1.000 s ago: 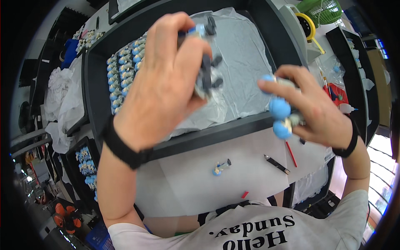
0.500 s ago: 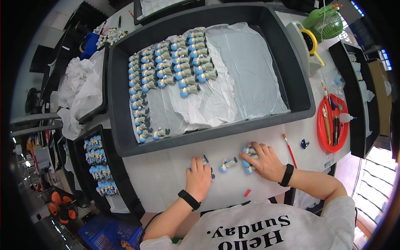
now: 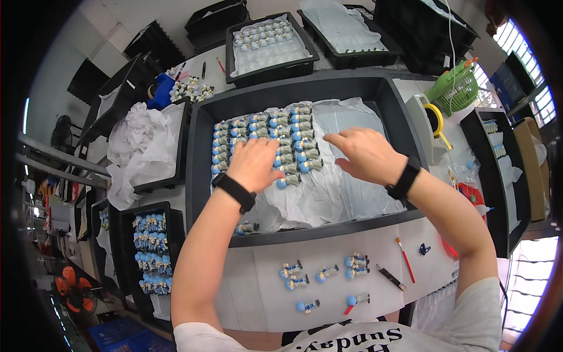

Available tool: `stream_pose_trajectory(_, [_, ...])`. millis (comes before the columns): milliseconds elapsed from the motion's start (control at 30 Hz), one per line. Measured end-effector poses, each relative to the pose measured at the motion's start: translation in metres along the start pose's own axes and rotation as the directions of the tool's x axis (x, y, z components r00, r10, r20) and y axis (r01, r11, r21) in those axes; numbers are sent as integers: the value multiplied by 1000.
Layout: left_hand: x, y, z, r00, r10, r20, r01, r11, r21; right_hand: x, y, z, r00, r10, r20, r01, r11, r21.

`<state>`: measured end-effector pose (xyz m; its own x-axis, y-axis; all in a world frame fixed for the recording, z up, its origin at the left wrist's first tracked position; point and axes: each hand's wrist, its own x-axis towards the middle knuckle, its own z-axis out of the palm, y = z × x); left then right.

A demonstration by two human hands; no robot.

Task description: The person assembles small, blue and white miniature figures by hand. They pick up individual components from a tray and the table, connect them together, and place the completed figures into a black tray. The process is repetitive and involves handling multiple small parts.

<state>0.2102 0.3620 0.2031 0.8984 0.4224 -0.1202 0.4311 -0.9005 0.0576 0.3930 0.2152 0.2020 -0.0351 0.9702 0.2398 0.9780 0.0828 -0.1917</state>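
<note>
Figurines (image 3: 275, 144) with blue heads and grey bodies lie in tight rows on white paper (image 3: 346, 193) inside the big black tray (image 3: 196, 176), filling its upper left part. Our left hand (image 3: 255, 164) rests palm down on the lower rows, fingers slightly spread and curled over the pieces; we cannot tell whether this grip closes on any one of them, since the hand covers what is under it. Our right hand (image 3: 366, 154) hovers palm down just beside the right edge of the rows, fingers loosely apart and the forefinger reaching left toward the last column; its grip looks wide and we see nothing in it.

To the right of the rows the paper lies bare as far as the tray's right wall, and the lower part of the tray is open too, apart from one stray figurine (image 3: 246, 227) near the front wall. Both forearms cross that front wall from below.

On the counter (image 3: 258, 293) in front of the tray, a white sheet carries seven loose figurines (image 3: 355, 264), well apart from both hands, with a red-handled brush (image 3: 406, 260) and a dark pen (image 3: 390, 277) just to their right. A smaller tray (image 3: 149, 252) at far left holds more figurines.
</note>
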Motion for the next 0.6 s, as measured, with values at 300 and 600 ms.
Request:
stream_pose_trajectory(300, [68,-17,88,961,98,259,-107,994,21,46,27,135,937,136,323,-157,987,38])
stream_pose_trajectory(600, [75,-18,105,964,82,252,-90,996,21,45,36,153,941,114,320,-144,987,72])
